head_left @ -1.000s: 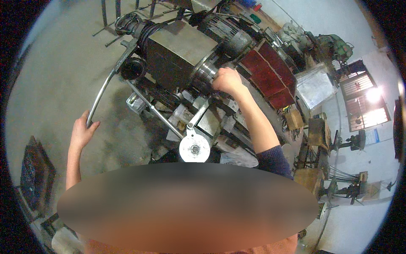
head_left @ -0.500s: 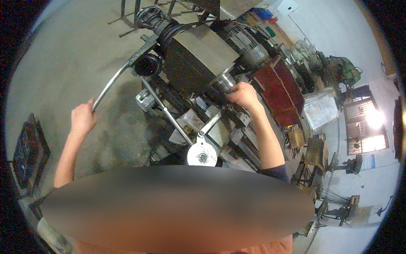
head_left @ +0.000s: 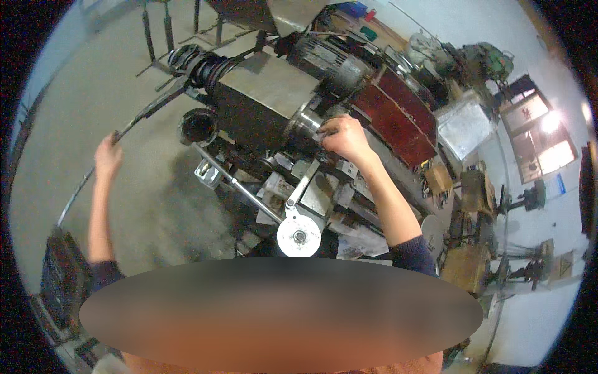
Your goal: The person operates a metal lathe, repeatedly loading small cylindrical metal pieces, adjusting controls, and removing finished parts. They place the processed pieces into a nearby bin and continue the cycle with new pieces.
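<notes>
My left hand (head_left: 108, 156) is wrapped round a long metal lever bar (head_left: 140, 117). From the machine's far left end the bar slants down to my hand, and a thinner length of it continues below. My right hand (head_left: 344, 138) is at the front of a shiny steel spindle nose (head_left: 306, 120), fingers curled together against it. Whatever those fingers pinch is hidden. The spindle nose sticks out of a boxy grey lathe headstock (head_left: 265, 84). Below my right hand lies the carriage with a short crank handle (head_left: 300, 190) and a round pale handwheel (head_left: 299, 235).
A silver rod (head_left: 240, 187) runs between the dark round opening (head_left: 198, 126) and the handwheel. A motor (head_left: 333, 62) and a dark red panel (head_left: 395, 115) stand behind the headstock. Other machines (head_left: 489, 62) line the right wall. A dark slatted object (head_left: 62, 274) sits low on the left.
My left hand has risen with the bar, and a length of bar now shows below it. The machine appears further left in view. My right hand remains at the spindle nose.
</notes>
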Demonstrator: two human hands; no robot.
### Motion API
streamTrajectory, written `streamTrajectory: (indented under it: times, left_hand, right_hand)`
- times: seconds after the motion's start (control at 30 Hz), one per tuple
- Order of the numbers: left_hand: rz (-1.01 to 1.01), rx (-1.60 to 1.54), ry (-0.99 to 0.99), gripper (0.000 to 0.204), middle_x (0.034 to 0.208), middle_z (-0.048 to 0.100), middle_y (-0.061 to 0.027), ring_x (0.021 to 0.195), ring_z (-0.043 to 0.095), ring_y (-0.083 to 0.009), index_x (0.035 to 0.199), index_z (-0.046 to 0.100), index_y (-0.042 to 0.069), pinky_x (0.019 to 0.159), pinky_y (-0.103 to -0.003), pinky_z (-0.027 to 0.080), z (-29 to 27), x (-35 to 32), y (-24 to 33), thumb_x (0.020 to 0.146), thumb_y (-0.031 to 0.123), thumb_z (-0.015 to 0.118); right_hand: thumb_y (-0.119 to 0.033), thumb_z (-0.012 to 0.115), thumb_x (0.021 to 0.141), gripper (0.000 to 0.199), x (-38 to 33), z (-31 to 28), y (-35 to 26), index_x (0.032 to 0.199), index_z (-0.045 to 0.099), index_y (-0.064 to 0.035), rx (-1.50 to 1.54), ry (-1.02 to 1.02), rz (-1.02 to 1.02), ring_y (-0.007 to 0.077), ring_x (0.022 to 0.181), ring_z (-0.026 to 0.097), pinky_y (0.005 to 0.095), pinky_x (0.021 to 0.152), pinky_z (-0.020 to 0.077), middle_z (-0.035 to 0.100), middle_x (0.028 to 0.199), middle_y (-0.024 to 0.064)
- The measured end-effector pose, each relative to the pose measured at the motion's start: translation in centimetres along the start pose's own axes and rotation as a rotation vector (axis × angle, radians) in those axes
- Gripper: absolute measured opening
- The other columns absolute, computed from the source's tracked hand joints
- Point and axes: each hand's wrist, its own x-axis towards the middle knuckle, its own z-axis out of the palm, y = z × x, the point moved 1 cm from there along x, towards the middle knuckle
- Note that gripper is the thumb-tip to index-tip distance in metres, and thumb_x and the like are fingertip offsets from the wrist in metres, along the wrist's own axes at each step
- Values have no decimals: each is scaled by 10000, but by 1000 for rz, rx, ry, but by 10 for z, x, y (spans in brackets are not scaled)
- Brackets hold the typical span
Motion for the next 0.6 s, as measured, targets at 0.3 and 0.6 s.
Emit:
streamTrajectory:
  times: [0.3,0.6]
  left_hand:
    - [-267,-512,-668,320,835,588,-205,801,565,-344,890,580,25,701,-410,453,170,-108,182,655,235,636]
    - [245,114,-722,184,831,608,-111,776,586,-272,844,622,122,675,-384,455,153,-62,170,708,135,500]
  right_hand:
    - [-75,607,498,328,-205,-52,66,822,624,-33,85,294,394,296,828,555,341,758,445,593,852,141]
    - [-138,575,558,332,-423,-53,154,871,641,-48,-64,259,1132,272,780,580,313,710,441,601,828,182]
